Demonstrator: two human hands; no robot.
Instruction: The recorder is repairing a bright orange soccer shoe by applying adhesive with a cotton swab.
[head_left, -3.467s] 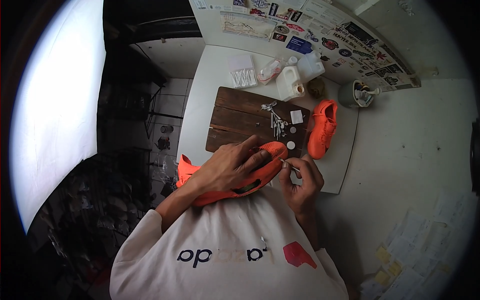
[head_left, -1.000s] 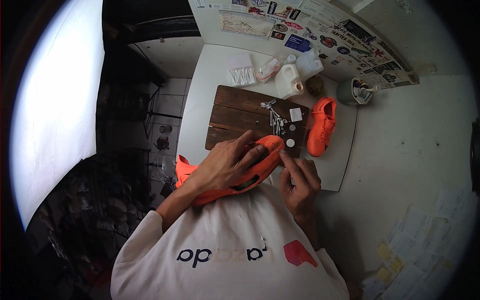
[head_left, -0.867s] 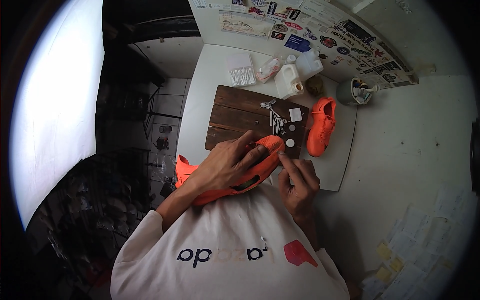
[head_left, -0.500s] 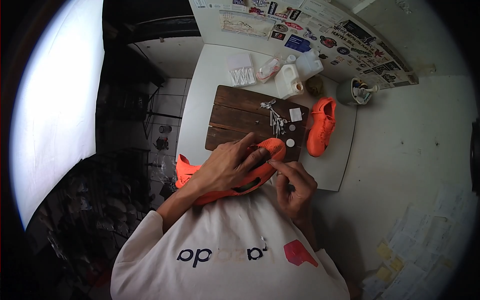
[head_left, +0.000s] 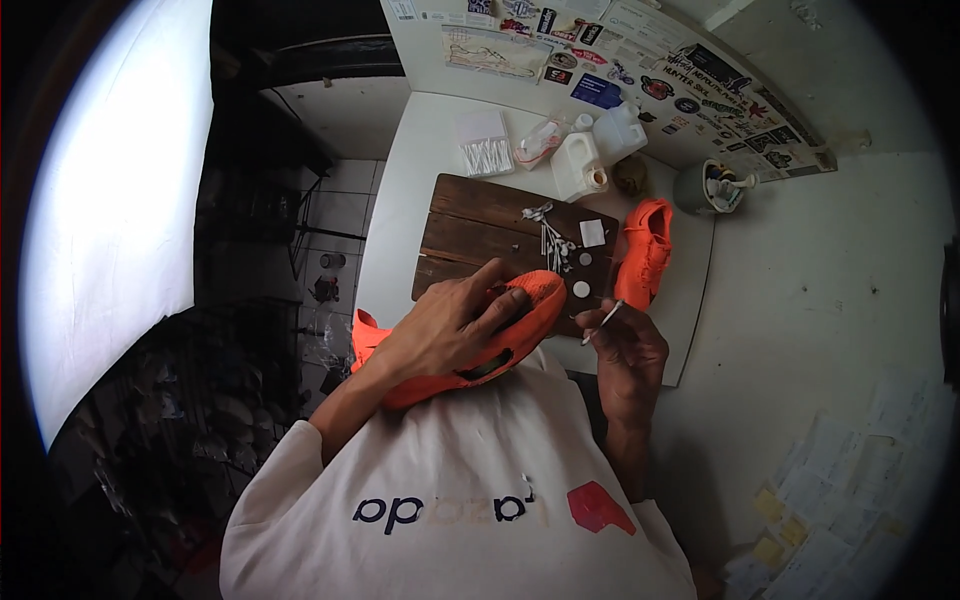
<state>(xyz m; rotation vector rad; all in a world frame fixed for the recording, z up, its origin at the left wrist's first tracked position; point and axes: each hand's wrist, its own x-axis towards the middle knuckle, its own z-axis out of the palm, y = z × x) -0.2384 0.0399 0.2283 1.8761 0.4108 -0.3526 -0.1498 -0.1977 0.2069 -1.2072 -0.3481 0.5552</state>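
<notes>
Bright orange covers the shoe (head_left: pixel 535 328) I have under me, held up against the white shirt (head_left: pixel 450 445) at the near edge of the tabletop (head_left: pixel 395 210). Its long axis slants: the rounded end points up and to the right, toward the near right corner of the wooden board (head_left: pixel 475 230), while the other end points left, toward the tabletop's left edge. A dark slot opens on its near side.

Across the shirt I see dark lettering (head_left: pixel 385 512), upside down from here and partly pale in the middle, with a red patch (head_left: pixel 598 510) beside it. Past the tabletop's far edge, a panel (head_left: pixel 665 50) carries many printed stickers, one a blue rectangle (head_left: pixel 597 91); most of their print is too small for me to read.

My left hand (head_left: pixel 445 325) is wrapped over the shoe, thumb lying along it and fingers around the far side. My right hand (head_left: pixel 630 355) is apart from the shoe, pinching a cotton swab (head_left: pixel 603 322) between thumb and fingertips, the stick tilted. Just beyond, a second orange shoe (head_left: pixel 645 250) stands near the tabletop's right edge; loose swabs (head_left: pixel 555 245) lie on the board's right half.
</notes>
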